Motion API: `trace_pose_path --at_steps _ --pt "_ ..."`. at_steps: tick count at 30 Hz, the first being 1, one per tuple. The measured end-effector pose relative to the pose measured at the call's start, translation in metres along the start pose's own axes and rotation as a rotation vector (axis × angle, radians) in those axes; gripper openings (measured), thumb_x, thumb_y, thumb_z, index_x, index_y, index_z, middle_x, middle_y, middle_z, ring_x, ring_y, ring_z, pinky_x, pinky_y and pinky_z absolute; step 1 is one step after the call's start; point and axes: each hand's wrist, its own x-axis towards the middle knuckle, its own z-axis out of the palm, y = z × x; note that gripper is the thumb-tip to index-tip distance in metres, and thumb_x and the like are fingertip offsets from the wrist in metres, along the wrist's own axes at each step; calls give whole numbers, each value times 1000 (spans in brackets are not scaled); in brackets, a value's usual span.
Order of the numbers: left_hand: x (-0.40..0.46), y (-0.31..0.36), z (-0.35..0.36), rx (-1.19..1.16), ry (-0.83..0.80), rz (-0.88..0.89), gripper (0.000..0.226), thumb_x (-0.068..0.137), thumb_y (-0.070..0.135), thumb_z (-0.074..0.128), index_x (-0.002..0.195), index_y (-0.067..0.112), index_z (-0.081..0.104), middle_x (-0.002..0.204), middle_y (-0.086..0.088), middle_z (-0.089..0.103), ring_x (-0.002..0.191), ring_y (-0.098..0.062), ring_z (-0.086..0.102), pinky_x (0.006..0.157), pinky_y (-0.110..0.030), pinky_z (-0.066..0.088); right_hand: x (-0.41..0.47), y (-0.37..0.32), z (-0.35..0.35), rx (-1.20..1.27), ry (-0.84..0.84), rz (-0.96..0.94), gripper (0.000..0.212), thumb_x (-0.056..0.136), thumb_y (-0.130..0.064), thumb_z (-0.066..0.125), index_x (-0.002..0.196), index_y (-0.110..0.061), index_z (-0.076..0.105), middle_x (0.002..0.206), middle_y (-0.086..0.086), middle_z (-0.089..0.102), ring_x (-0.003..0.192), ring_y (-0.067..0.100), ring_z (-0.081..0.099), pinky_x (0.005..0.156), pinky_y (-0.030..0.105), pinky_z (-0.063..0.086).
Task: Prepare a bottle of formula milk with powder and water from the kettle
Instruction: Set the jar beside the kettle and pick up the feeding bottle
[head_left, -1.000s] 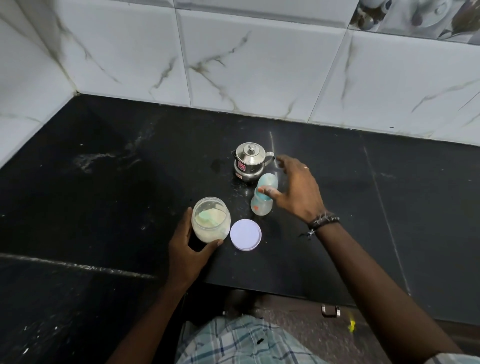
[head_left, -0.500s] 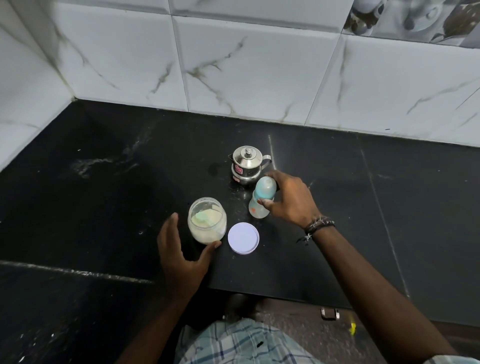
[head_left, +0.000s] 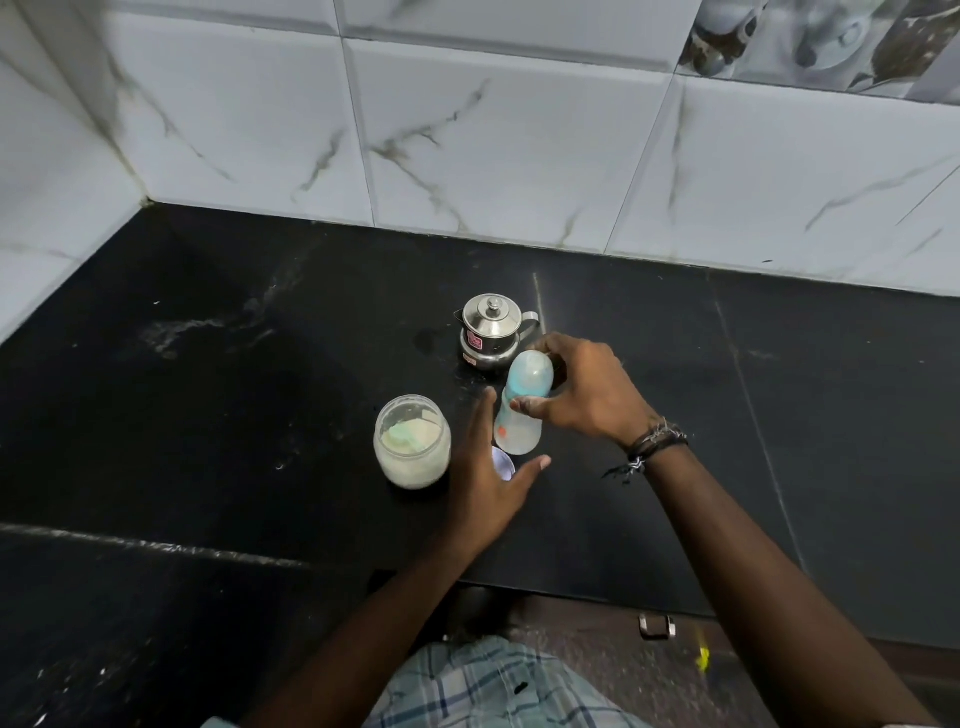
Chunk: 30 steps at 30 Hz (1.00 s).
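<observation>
Right hand (head_left: 587, 389) grips one bottle (head_left: 519, 405); left hand (head_left: 488, 478) spread; one jar (head_left: 412, 441), one kettle (head_left: 491, 330).

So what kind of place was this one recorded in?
Most likely a home kitchen: a black stone counter set against marble-look wall tiles, with a small steel kettle, an open jar of powder and a baby bottle on it.
</observation>
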Motion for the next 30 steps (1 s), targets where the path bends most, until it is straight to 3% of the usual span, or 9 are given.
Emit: trace_pose_path --at_steps 2,6,12,16,18,23,27,30 --pt "14 0 7 -48 -34 -30 87 71 28 83 144 13 38 137 0 55 123 1 52 102 -22 43 -3 -2 -2 8 -6 -3 46 64 -44 87 98 -26 62 88 -11 69 79 10 66 71 38 58" --pt "27 -5 13 -65 -7 -70 71 70 34 81 133 23 51 120 5 67 109 -8 64 89 -38 55 -6 -2 0 -33 17 10 48 64 -48 84 100 -25 62 90 -9 70 81 13 67 72 41 58" --pt "29 2 19 -8 28 -10 52 71 18 83 117 19 59 103 8 68 91 1 63 76 -11 49 -8 -1 5 -270 87 86 62 69 -78 64 90 -19 61 82 0 67 73 22 64 61 36 54" --pt "32 0 20 -90 -30 -46 52 68 21 81 116 17 60 101 2 71 91 -8 69 77 -33 58 -7 2 3 -299 82 -7 53 75 -63 70 83 -12 60 78 5 64 70 27 61 57 32 41" --pt "34 -1 18 -105 -72 -67 51 66 24 81 113 20 61 95 3 72 85 -8 70 71 -33 57 -6 5 -3 -279 25 -110 51 75 -59 73 82 -10 60 75 4 62 68 27 60 57 32 39" --pt "36 3 10 -120 -150 -47 44 67 15 85 104 23 62 89 0 71 77 -8 66 68 -29 55 -6 7 -24 -231 -147 -285 42 77 -44 77 99 -10 64 92 4 66 78 22 62 68 37 52" --pt "41 0 5 -96 -186 -25 51 67 17 86 111 25 62 97 1 71 84 -10 67 74 -29 56 -4 4 -41 -175 -274 -357 41 72 -9 77 112 -10 65 105 2 69 91 17 65 78 29 53" --pt "34 -14 2 -56 -206 -68 54 66 20 88 114 19 63 101 5 70 91 -7 66 82 -29 56 -4 -9 -63 11 -201 -377 45 61 13 60 98 -9 72 99 -1 72 91 12 68 78 23 52"
